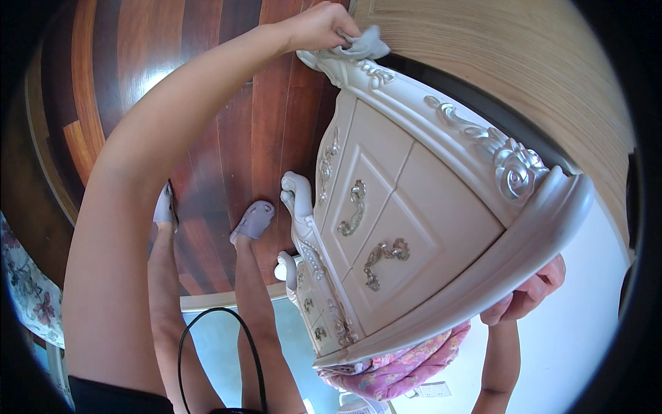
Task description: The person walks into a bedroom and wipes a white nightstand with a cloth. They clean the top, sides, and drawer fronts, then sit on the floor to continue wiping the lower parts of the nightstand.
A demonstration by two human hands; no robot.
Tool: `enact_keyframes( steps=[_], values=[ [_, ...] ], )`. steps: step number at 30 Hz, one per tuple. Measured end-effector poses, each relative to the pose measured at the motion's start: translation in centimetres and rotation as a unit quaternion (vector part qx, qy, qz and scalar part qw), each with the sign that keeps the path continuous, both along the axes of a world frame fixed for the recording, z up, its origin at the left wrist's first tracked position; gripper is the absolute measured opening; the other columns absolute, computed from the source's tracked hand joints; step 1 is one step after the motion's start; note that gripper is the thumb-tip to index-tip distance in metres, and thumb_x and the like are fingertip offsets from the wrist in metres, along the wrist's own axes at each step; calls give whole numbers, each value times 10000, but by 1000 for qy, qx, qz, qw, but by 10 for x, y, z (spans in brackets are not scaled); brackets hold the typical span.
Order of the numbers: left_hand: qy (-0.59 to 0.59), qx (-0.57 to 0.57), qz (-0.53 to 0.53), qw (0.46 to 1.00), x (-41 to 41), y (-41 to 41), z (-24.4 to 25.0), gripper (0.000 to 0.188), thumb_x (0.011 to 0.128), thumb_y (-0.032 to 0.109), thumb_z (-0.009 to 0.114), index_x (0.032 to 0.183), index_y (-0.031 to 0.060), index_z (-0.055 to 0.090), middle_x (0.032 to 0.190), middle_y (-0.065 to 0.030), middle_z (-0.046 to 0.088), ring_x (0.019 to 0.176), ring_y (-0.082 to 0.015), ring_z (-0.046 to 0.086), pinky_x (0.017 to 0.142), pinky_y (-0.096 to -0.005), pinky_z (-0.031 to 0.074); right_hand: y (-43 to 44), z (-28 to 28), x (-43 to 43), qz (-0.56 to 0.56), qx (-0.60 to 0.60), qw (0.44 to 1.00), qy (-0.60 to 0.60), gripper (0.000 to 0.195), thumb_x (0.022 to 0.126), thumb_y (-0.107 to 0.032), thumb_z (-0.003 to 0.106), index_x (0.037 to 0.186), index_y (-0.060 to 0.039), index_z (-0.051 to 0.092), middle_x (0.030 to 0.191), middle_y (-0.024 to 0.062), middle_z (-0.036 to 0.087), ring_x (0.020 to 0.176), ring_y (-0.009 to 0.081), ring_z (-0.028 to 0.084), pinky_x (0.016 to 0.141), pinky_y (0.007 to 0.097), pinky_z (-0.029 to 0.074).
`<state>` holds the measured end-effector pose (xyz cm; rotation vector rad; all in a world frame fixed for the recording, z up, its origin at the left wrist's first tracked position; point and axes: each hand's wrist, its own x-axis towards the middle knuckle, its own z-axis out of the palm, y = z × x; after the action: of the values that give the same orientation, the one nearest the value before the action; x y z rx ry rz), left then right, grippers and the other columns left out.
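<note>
My left hand (328, 27) pinches a pale grey cloth (366, 45) and presses it against the lower end of the carved corner post on a white bedside cabinet (445, 191). The cabinet has two drawers with ornate metal handles (353, 208) and silver scrollwork ending in a rose (520, 169). At the cabinet's moulded top edge (496, 274), my right hand (535, 292) is curled around the rim; some of its fingers are hidden. The picture is turned, so the cabinet's feet point towards the upper left.
Pink floral fabric (398, 365) lies folded beyond the cabinet's top. A pale wood panel (481, 57) runs close along the cabinet's side. My slippered feet (253, 220) stand on the dark wooden floor (232, 134). A black loop (222, 310) crosses the view, and a similar white cabinet (310, 305) shows behind.
</note>
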<state>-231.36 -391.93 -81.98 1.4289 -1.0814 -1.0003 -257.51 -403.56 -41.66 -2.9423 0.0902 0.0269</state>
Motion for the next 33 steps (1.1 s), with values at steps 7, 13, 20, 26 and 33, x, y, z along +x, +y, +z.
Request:
enact_keyframes(
  steps=[7,13,20,26,33],
  values=[
    [-110,58,-69,990,6,-8,7,354,732,-31,614,1067,16,722,803,-136,697,764,-171,678,747,-307,520,0,0,0,1,-18,1000,-16,289,918,-405,606,758,-171,552,935,39,513,828,236,562,717,378,443],
    [62,20,-65,996,5,-20,7,391,724,-36,637,1093,34,745,868,-98,757,776,-154,692,768,-293,541,2,-1,1,-9,-24,999,-20,305,902,-402,613,713,-173,543,912,34,507,804,224,552,693,361,437],
    [-38,21,-89,995,4,-29,18,344,718,-47,645,1040,13,750,815,-100,742,758,-155,682,745,-304,538,1,-1,1,-10,-26,999,-18,298,887,-396,611,700,-173,545,930,33,505,791,219,542,689,359,429],
    [11,-9,0,1000,-11,-14,-9,388,767,-32,609,1136,17,717,884,-100,744,805,-139,672,765,-292,527,1,-1,1,-3,-32,999,-22,302,900,-382,604,693,-169,551,916,34,511,825,221,549,694,361,435],
    [568,55,276,773,-47,74,-12,319,999,98,544,1295,1,612,1223,-107,675,1057,-188,673,946,-332,550,0,-2,4,5,15,1000,-16,286,896,-352,619,702,-150,565,900,39,535,838,211,555,714,352,445]
  ],
)
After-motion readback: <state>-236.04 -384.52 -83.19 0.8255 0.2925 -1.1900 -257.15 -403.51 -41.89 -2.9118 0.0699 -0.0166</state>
